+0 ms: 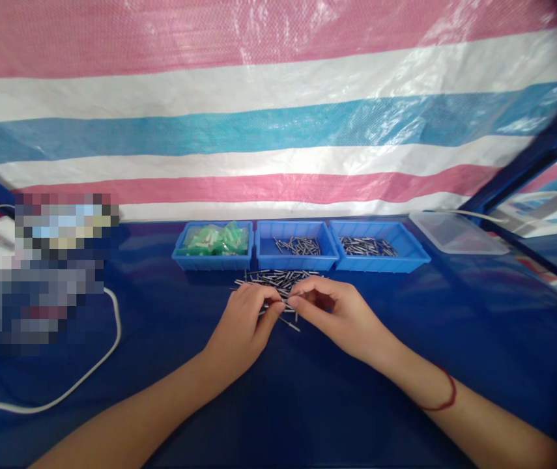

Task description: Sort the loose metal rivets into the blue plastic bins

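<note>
A loose pile of silvery blind rivets (278, 279) lies on the blue table, in front of the bins. Over the pile's near side, my left hand (246, 322) pinches thumb and forefinger together. My right hand (344, 319) comes in from the other side, also in a pinch, its fingertips almost meeting the left ones. A small piece of metal, apparently a blind rivet (285, 301), shows between the two pinches, mostly covered by the fingers. Just below the fingertips a single rivet (292, 324) rests on the table.
Three blue bins stand in a row behind the pile: the left bin (212, 262) holds green-and-clear plastic bags, the middle bin (298, 262) and right bin (380, 263) hold rivets. A clear plastic lid (458, 234) lies right. A white cable (112, 352) loops at left.
</note>
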`<action>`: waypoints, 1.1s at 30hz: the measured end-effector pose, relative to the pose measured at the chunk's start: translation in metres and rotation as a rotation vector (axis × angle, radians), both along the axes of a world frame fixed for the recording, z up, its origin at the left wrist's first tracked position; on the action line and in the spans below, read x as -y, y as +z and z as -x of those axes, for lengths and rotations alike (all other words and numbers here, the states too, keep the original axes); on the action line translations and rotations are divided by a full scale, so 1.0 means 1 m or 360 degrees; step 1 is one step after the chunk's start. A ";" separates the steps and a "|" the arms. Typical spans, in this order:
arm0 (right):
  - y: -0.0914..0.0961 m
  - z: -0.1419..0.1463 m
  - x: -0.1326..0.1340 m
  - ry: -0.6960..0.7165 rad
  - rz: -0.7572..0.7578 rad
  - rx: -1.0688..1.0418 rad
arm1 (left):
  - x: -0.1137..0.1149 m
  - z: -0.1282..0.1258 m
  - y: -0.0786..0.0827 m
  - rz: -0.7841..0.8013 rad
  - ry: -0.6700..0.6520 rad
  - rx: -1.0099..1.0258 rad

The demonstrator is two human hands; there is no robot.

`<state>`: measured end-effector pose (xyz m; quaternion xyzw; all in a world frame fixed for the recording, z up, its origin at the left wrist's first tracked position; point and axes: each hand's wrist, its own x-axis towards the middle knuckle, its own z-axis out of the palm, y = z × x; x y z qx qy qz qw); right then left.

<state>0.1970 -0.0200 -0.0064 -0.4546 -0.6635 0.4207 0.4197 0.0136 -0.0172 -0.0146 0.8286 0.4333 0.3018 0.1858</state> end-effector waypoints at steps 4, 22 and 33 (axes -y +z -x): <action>-0.002 0.000 0.000 -0.0004 -0.0010 0.0000 | -0.002 0.000 0.000 0.0005 -0.0047 -0.0023; 0.003 -0.005 -0.003 0.0055 -0.0482 0.0457 | -0.007 0.007 0.004 -0.0070 -0.0048 0.0031; 0.024 -0.093 -0.037 -0.1007 -0.0888 0.1202 | -0.011 0.010 -0.005 -0.0153 -0.0210 -0.0492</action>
